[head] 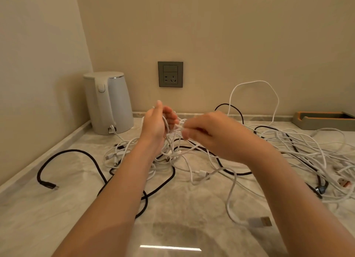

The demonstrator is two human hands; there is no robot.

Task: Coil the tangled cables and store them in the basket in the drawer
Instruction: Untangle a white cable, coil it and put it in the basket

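A tangle of white cables (299, 147) and black cables (92, 160) sprawls over the marble counter (172, 208). My left hand (155, 124) is raised above the heap with loops of a white cable (169, 129) running through its curled fingers. Just to its right, my right hand (209, 133) pinches the same white cable near its end. A white USB plug (261, 221) lies near the front right. No basket or drawer is in view.
A white electric kettle (107, 103) stands at the back left corner. A wall socket (170, 74) sits on the back wall. A grey and orange tray (324, 120) rests at the back right. One white cable loop (253, 95) arches up against the wall.
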